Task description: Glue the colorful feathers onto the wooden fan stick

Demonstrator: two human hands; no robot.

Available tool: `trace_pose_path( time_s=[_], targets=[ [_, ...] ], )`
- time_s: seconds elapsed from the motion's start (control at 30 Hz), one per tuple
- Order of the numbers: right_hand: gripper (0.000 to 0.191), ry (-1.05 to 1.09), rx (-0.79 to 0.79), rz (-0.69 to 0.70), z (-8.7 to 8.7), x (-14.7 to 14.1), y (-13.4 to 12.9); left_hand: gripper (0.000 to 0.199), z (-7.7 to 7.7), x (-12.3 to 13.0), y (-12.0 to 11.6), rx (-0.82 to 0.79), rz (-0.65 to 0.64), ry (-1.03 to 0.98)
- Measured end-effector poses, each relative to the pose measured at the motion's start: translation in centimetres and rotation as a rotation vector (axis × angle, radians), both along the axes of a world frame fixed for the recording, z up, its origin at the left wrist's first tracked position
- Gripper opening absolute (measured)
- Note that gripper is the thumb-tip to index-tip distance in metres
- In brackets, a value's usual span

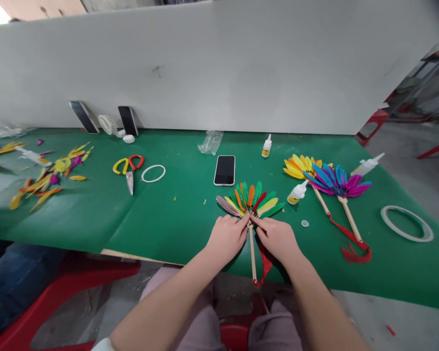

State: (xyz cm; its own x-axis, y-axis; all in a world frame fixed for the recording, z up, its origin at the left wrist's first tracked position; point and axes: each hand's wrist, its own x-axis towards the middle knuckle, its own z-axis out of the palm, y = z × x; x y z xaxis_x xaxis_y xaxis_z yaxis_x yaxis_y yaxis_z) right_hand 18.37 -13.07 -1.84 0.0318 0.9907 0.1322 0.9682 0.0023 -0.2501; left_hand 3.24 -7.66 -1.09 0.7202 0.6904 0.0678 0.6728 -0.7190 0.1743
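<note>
A feather fan (256, 200) with green, orange, yellow, red and mauve feathers lies on the green table, its wooden handle (252, 256) towards me and a red tassel (266, 263) beside it. My left hand (229, 235) and my right hand (276, 237) meet at the base of the feathers. Their index fingers press there, almost touching; the other fingers are curled in. Whatever lies under the fingertips is hidden. Right of the feathers stands a small white glue bottle (297, 193), tilted, with a small round cap (305, 224) near it.
Two finished-looking fans, one yellow (299, 166) and one blue and purple (342, 183), lie at right with a tape roll (407, 224). A phone (225, 170), scissors (129, 173), a white ring (153, 173) and loose feathers (46, 183) lie further left. A white partition (205, 68) stands behind.
</note>
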Motion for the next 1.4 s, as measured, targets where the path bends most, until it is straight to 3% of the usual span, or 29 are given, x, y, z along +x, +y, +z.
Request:
trace_pose_path(
  time_s=[0.37,0.63,1.4],
  targets=[
    [0.036,-0.061,-0.086,0.028,0.47,-0.32,0.11,0.036,-0.21,0.36,0.13,-0.013,-0.006,0.008],
    [0.034,0.029,0.075,0.013,0.18,0.27,-0.5,0.035,0.11,0.12,0.33,0.003,0.031,-0.095],
    [0.029,0.011,-0.005,0.047,0.24,-0.17,-0.55,0.028,0.05,0.03,0.61,-0.015,-0.002,-0.1]
  ],
)
